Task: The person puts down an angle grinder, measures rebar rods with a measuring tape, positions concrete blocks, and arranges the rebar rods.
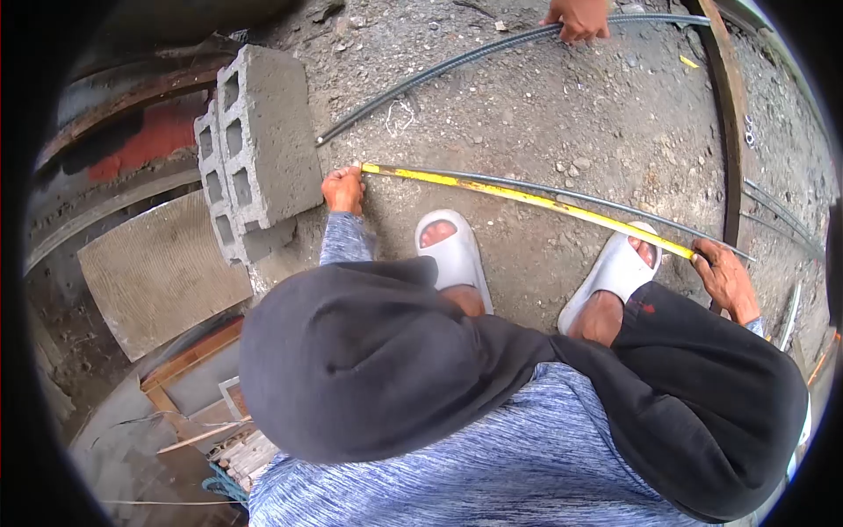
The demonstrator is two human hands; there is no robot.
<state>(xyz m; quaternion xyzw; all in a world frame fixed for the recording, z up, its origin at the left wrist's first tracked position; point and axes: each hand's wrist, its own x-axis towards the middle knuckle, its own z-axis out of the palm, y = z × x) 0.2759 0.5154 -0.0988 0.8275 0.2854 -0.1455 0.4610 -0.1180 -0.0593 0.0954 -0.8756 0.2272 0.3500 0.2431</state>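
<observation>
A yellow tape measure (492, 189) is stretched out alongside a steel rebar (562, 191) near the ground. My left hand (344, 190) is closed on the tape at its left end, right where the rebar also ends. At the other end my right hand (727, 277) pinches the tape, with the rebar running past just above the fingers. Both sandalled feet are below the tape, and its right part overlaps the toe of the right sandal (622, 272).
Grey hollow concrete blocks (277, 132) stand to the left by a flat slab (167, 272). Farther out, another person's hand (580, 18) touches a bundle of rebars (439, 72). A wooden beam (727, 114) crosses the gravelly ground on the right.
</observation>
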